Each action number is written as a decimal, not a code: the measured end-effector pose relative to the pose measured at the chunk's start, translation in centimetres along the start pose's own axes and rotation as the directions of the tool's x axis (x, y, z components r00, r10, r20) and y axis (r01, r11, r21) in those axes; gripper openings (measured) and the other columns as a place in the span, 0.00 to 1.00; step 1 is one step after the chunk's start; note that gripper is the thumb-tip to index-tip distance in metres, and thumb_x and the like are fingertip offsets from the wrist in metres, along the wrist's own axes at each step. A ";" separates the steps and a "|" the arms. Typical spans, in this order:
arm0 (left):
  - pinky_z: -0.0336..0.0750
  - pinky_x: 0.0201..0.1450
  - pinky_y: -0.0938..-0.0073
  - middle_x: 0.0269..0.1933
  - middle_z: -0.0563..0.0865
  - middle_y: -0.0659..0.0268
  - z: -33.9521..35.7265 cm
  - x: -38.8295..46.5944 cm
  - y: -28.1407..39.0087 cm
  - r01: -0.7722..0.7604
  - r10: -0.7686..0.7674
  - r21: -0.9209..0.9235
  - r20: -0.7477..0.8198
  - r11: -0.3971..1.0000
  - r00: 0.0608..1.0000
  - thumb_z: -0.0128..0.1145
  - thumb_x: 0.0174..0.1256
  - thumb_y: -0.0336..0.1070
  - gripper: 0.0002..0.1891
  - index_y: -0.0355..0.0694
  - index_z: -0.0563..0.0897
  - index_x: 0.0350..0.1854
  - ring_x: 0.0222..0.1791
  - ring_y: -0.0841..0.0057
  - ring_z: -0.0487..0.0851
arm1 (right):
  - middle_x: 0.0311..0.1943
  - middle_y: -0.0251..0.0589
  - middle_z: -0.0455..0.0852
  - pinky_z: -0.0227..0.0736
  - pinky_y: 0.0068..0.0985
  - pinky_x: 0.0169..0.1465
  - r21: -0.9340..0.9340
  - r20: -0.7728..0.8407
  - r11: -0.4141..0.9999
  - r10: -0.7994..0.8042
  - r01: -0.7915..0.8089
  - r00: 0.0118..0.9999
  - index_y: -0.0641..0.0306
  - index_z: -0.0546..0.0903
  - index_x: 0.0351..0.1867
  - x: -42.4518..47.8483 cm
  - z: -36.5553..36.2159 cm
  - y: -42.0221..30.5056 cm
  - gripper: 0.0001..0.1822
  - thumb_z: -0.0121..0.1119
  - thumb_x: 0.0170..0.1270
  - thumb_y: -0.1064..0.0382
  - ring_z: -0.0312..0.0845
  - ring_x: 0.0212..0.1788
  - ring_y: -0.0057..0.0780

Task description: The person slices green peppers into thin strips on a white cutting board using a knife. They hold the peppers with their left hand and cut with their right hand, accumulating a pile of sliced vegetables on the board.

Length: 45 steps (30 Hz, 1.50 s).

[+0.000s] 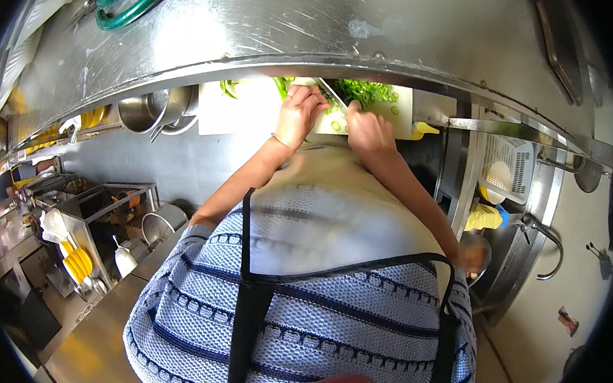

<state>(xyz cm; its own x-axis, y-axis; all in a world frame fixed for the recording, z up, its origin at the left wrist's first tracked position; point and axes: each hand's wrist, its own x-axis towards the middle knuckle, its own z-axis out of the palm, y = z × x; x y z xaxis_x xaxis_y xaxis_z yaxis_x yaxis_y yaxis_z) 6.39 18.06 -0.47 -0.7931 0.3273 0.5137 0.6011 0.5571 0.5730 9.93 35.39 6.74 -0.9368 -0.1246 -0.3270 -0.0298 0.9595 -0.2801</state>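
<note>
A white cutting board [237,116] lies before me under the edge of a steel shelf. My right hand [372,128] grips a kitchen knife [332,94], its blade slanting up and left across the board. Beside the blade, my left hand [301,115] has its fingers bent over a green chili pepper, mostly hidden by them. Sliced green peppers [365,91] are heaped right of the knife, with loose rings [336,125] nearer me. Whole green peppers [280,88] lie just beyond my left hand, and another green piece [228,88] sits farther left.
The steel shelf [295,27] overhangs the board's far edge; green-handled scissors [134,2] rest on it. Metal pots [148,109] stand left of the board. A yellow-capped squeeze bottle [425,129] is at its right. Farther right are a white plastic basket [508,162] and a faucet [548,248].
</note>
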 end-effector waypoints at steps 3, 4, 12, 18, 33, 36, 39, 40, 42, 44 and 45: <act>0.74 0.41 0.66 0.36 0.82 0.66 -0.1 0.1 0.3 -0.004 0.004 0.006 -0.020 1.000 1.000 0.70 0.46 0.27 0.08 0.40 0.84 0.29 0.37 0.64 0.77 | 0.28 0.55 0.86 0.77 0.51 0.40 -0.012 0.037 1.000 -0.005 0.006 0.999 0.66 0.74 0.41 -1.5 -0.9 -0.1 0.14 0.51 0.70 0.54 0.85 0.36 0.55; 0.74 0.41 0.66 0.37 0.82 0.66 0.0 0.0 0.2 0.005 -0.005 0.014 -0.010 1.000 1.000 0.70 0.46 0.28 0.08 0.40 0.84 0.29 0.37 0.64 0.78 | 0.28 0.56 0.86 0.77 0.51 0.40 -0.009 0.037 1.000 -0.013 0.013 0.999 0.66 0.74 0.41 -1.7 -0.8 0.0 0.14 0.52 0.70 0.55 0.85 0.36 0.55; 0.75 0.44 0.66 0.40 0.83 0.64 -0.1 0.1 0.7 0.034 -0.034 -0.033 0.009 0.999 0.999 0.71 0.47 0.28 0.09 0.40 0.85 0.31 0.41 0.63 0.79 | 0.28 0.58 0.85 0.75 0.53 0.39 0.091 -0.057 0.996 0.006 -0.001 0.998 0.66 0.73 0.42 0.2 1.7 0.5 0.15 0.53 0.69 0.54 0.83 0.35 0.59; 0.76 0.46 0.63 0.42 0.81 0.60 -1.3 0.2 2.2 0.020 -0.020 0.012 -0.005 1.000 1.000 0.69 0.50 0.28 0.12 0.38 0.83 0.37 0.42 0.59 0.79 | 0.27 0.57 0.85 0.74 0.54 0.38 0.065 -0.092 0.998 0.008 -0.002 0.996 0.64 0.73 0.44 -0.1 1.9 0.6 0.15 0.53 0.68 0.54 0.83 0.33 0.60; 0.78 0.45 0.66 0.41 0.84 0.63 -0.3 0.0 0.3 0.010 -0.010 -0.012 -0.004 1.000 1.000 0.67 0.49 0.26 0.09 0.38 0.84 0.34 0.42 0.63 0.82 | 0.21 0.52 0.84 0.74 0.51 0.33 -0.045 -0.114 0.994 -0.106 0.102 0.988 0.62 0.73 0.43 -3.2 -1.3 1.0 0.12 0.49 0.70 0.55 0.83 0.27 0.54; 0.77 0.44 0.66 0.40 0.84 0.63 0.0 0.1 0.2 0.009 -0.009 -0.014 -0.003 1.000 1.000 0.66 0.49 0.26 0.08 0.38 0.84 0.33 0.41 0.63 0.81 | 0.21 0.51 0.84 0.75 0.50 0.33 -0.070 -0.098 0.992 -0.108 0.102 0.989 0.64 0.72 0.42 -3.2 -0.4 1.3 0.12 0.48 0.70 0.56 0.83 0.27 0.53; 0.77 0.44 0.66 0.39 0.84 0.63 0.0 0.1 0.2 0.030 -0.029 -0.016 0.018 0.999 0.999 0.66 0.49 0.26 0.08 0.38 0.83 0.32 0.40 0.63 0.81 | 0.20 0.49 0.84 0.75 0.47 0.29 -0.017 -0.159 0.994 -0.106 0.105 0.982 0.64 0.72 0.40 -1.3 2.3 1.9 0.12 0.49 0.70 0.56 0.83 0.25 0.52; 0.77 0.44 0.66 0.39 0.84 0.63 0.1 0.1 0.1 0.044 -0.043 -0.017 0.021 0.999 0.999 0.66 0.49 0.26 0.08 0.38 0.83 0.32 0.40 0.62 0.81 | 0.20 0.49 0.84 0.75 0.47 0.28 -0.051 -0.190 0.992 -0.121 0.114 0.974 0.63 0.71 0.38 -1.2 2.6 1.8 0.11 0.50 0.69 0.57 0.83 0.24 0.51; 0.77 0.44 0.65 0.39 0.83 0.63 0.0 0.0 0.3 0.043 -0.042 -0.027 0.023 0.999 0.999 0.66 0.49 0.26 0.08 0.38 0.83 0.32 0.40 0.62 0.81 | 0.20 0.49 0.84 0.75 0.47 0.30 -0.074 -0.167 0.990 -0.131 0.120 0.977 0.62 0.71 0.37 -1.2 2.1 1.8 0.10 0.50 0.69 0.57 0.83 0.26 0.51; 0.76 0.45 0.65 0.39 0.83 0.63 -0.2 0.4 0.1 0.027 -0.026 -0.024 0.016 0.999 1.000 0.66 0.49 0.26 0.07 0.38 0.83 0.32 0.40 0.62 0.81 | 0.21 0.50 0.84 0.75 0.48 0.31 -0.075 -0.136 0.992 -0.115 0.105 0.984 0.62 0.71 0.37 -1.5 0.9 1.2 0.10 0.50 0.70 0.57 0.83 0.27 0.52; 0.76 0.45 0.65 0.39 0.83 0.63 -0.2 0.2 0.1 0.019 -0.019 -0.019 0.011 1.000 1.000 0.66 0.49 0.26 0.07 0.38 0.83 0.32 0.40 0.62 0.81 | 0.22 0.50 0.85 0.75 0.49 0.33 -0.065 -0.108 0.994 -0.093 0.086 0.990 0.63 0.71 0.38 -2.2 0.3 0.9 0.11 0.50 0.70 0.57 0.83 0.28 0.53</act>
<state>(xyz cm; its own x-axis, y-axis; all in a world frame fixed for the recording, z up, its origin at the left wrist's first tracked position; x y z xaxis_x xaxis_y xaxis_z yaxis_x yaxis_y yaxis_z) 6.30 18.08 -0.16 -0.8053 0.3256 0.4956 0.5877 0.5487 0.5946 12.05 36.47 6.90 -0.9622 -0.1848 -0.2002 -0.1328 0.9597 -0.2476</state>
